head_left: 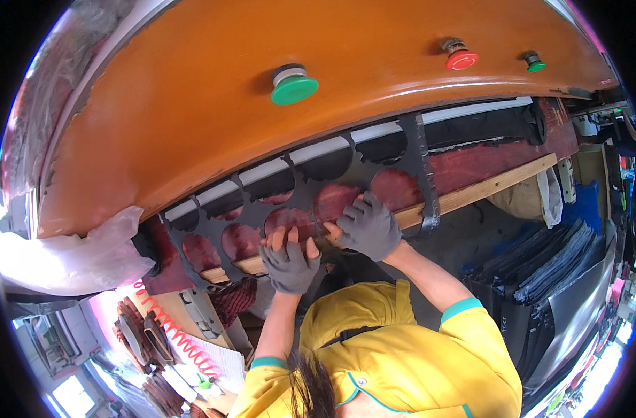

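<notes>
Black sheet [300,202] with round holes punched out, lying on the dark red surface [485,164] under the orange machine housing [262,132]. Left hand [288,259], grey-gloved, fingers spread flat on the sheet's near edge; right hand [369,224], grey-gloved, pressed open just beside it. Green button [293,85] on the housing above.

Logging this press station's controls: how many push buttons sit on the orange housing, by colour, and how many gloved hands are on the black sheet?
Green push buttons: 2 (large, small)
Red push buttons: 1
Gloved hands on the black sheet: 2 (left hand, right hand)
Total: 5
</notes>
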The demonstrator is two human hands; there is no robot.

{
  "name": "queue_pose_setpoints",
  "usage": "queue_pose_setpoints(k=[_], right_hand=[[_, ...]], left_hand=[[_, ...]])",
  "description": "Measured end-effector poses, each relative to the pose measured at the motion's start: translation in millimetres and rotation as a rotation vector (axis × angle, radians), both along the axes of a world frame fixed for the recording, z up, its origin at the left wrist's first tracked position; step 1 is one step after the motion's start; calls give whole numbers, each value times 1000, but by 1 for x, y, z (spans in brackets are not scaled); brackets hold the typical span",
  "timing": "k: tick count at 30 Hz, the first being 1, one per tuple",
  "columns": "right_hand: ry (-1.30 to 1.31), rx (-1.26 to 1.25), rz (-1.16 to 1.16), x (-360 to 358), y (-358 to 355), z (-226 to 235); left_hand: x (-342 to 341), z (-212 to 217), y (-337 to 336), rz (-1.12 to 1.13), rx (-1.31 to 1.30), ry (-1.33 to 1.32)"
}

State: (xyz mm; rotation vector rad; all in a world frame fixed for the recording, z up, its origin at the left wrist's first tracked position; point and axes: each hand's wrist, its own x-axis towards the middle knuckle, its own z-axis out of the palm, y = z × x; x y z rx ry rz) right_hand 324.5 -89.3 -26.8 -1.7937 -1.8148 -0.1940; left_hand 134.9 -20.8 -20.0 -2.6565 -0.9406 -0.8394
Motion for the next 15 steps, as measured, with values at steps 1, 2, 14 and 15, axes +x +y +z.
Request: queue_pose_setpoints(k=[1, 2, 14, 15], right_hand=[[11, -33, -9, 0, 0, 0], [9, -43, -2, -1, 0, 0], [61, -7, -105, -21, -9, -2], [61, 2, -113, -25, -13, -1]], left_hand=[[-5, -6, -2, -25, -53, 26], [-6, -11, -1, -58, -76, 55], [0, 7, -9, -33, -331, -31], [-2, 8, -12, -24, -346, -21]])
